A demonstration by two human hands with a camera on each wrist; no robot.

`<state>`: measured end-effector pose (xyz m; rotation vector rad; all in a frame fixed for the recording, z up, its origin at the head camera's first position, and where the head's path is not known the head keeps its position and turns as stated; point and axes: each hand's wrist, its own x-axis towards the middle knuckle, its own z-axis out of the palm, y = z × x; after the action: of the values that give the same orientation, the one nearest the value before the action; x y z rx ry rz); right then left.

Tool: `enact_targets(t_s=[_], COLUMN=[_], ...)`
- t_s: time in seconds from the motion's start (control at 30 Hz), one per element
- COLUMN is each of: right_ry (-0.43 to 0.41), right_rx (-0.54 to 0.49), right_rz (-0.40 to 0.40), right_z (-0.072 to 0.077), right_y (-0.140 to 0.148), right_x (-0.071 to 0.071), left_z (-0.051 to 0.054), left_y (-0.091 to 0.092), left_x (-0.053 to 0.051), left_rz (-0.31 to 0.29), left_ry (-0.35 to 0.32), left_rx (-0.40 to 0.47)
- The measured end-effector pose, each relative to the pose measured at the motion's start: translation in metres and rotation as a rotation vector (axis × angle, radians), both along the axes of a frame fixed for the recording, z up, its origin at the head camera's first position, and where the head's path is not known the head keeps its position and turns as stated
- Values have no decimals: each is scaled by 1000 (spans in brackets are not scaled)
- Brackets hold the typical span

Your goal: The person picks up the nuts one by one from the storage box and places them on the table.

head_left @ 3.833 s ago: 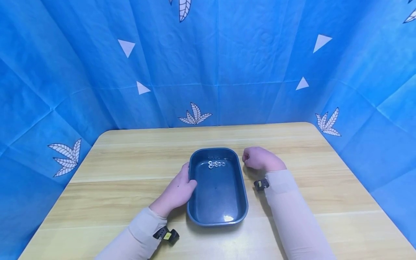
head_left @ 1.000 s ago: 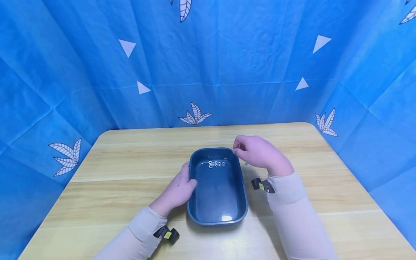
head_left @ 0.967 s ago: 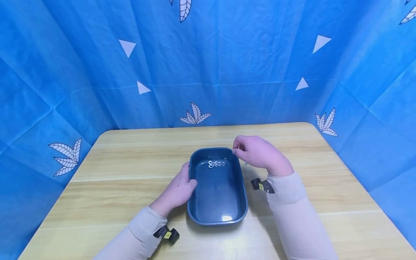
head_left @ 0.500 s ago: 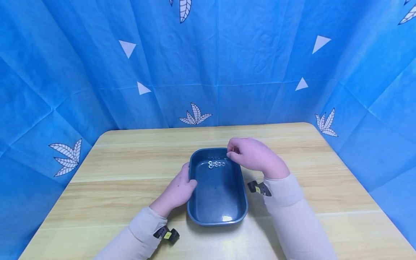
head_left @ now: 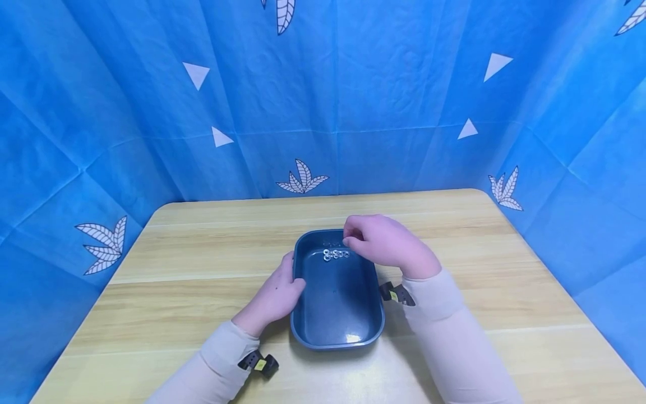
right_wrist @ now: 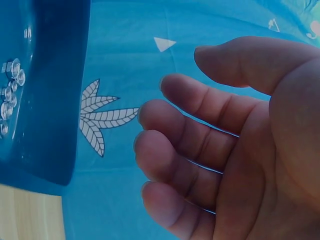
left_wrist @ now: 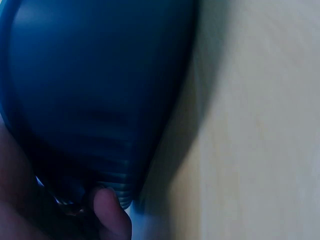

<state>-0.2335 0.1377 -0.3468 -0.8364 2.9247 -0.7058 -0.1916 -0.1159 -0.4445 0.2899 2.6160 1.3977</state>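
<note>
A dark blue rectangular tray (head_left: pixel 335 314) lies on the table, with several small silver nuts (head_left: pixel 335 255) grouped inside near its far end. My left hand (head_left: pixel 272 293) grips the left wall, its thumb over the rim. The left wrist view shows the tray's outer side (left_wrist: pixel 100 75) and a fingertip (left_wrist: pixel 107 210) against it. Above the far right corner is my right hand (head_left: pixel 388 247). Its fingers (right_wrist: pixel 162 155) are loosely bent and the thumb stands apart, with nothing seen between them. The nuts (right_wrist: pixel 14 70) lie left of it in the right wrist view.
The light wooden table (head_left: pixel 202 241) extends around the tray. Blue curtains (head_left: pixel 383 101) with white leaf and triangle prints stand behind it and along both sides. Each wrist carries a small black camera (head_left: pixel 270 367).
My right hand has moved from the table right of the tray, up and left over its far right corner. It now covers the spot where a small nut lay outside. The left hand stays put.
</note>
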Motion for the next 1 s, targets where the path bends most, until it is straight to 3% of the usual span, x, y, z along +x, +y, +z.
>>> enact_targets(t_s=[0.63,1.0], right_ry=[-2,-56], right_rx=[-32,7], right_rz=[-56,-56], right_z=[-8,-20], right_y=[-25,-40], right_x=[-9,-14], left_z=[-5,-3], left_y=[-1,-2], left_x=[-2,-2], left_rz=[-4,-16], left_ry=[4,14], left_rx=[8,15])
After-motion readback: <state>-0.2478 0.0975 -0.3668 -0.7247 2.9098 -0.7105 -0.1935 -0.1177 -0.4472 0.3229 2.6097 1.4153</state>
